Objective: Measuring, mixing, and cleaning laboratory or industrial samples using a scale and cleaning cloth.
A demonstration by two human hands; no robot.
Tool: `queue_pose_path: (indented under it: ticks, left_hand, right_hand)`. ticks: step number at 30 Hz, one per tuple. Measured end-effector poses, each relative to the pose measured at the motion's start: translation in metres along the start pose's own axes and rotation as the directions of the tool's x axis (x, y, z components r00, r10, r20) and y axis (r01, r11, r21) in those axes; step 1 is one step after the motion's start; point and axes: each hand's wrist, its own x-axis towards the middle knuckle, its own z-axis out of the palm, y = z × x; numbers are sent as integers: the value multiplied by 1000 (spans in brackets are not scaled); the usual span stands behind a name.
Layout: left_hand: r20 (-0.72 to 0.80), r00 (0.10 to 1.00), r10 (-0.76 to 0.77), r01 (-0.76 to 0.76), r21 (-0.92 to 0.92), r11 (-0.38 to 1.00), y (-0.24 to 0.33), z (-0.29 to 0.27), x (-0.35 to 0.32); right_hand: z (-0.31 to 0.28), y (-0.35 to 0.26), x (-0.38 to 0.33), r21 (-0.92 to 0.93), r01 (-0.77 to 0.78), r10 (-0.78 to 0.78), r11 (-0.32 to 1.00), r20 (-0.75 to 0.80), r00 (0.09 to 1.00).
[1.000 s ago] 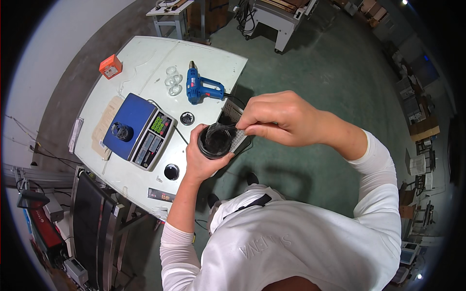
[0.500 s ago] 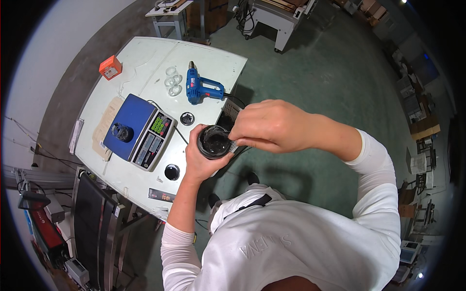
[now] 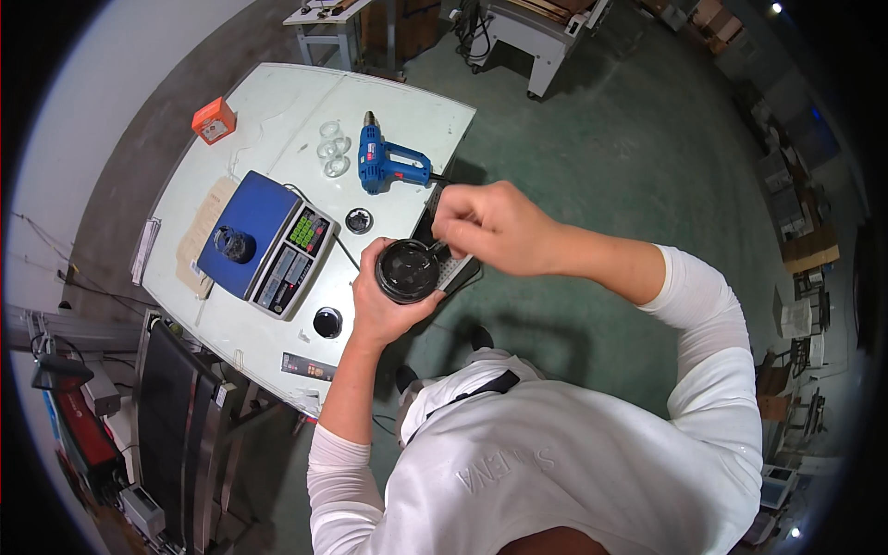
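Note:
My left hand (image 3: 377, 310) is wrapped round a round jar (image 3: 408, 274) of glossy black paste, held near the table's right edge. Pinched in my right hand (image 3: 495, 229) is the end of a thin dark stirring tool (image 3: 437, 248); its lower part reaches over the jar's far right rim. Left of the jar stands a digital scale (image 3: 310, 227) with a blue platform. A smaller black-smeared jar (image 3: 234, 245) rests on that platform. Two round black-stained lids, one far (image 3: 359, 221) and one near (image 3: 327, 322), lie on the table beside the scale.
On the white table (image 3: 277, 106) lie a blue heat gun (image 3: 372, 162), several small clear cups (image 3: 333, 153), an orange box (image 3: 214, 121) and a flat dark packet (image 3: 307, 367). A dark conveyor belt (image 3: 176, 416) stands at the lower left. A perforated grey surface (image 3: 453, 268) shows beyond the jar.
My right hand has risen slightly away from me and turned, drawing the tool toward the jar's far right rim. The left hand keeps the jar almost still.

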Motion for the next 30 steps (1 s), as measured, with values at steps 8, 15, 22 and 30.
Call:
queue_pose_path:
  ticks: [8,15,22,30]
  left_hand:
    - [-25,999,22,-21,42,999,2,-5,-1]
    - [-37,999,-19,19,14,1000,-1,-8,-5]
    - [-50,999,-16,15,-12,1000,-3,-13,-6]
    - [-93,990,-108,99,-96,990,-10,-25,-15]
  right_hand:
    - [-12,-10,2,339,-149,165,929,-18,986]
    - [-15,-20,-2,-183,314,-315,932,25,949]
    - [-1,-11,9,-329,595,-565,733,193,802]
    - [16,-14,15,-329,617,-511,715,356,783]
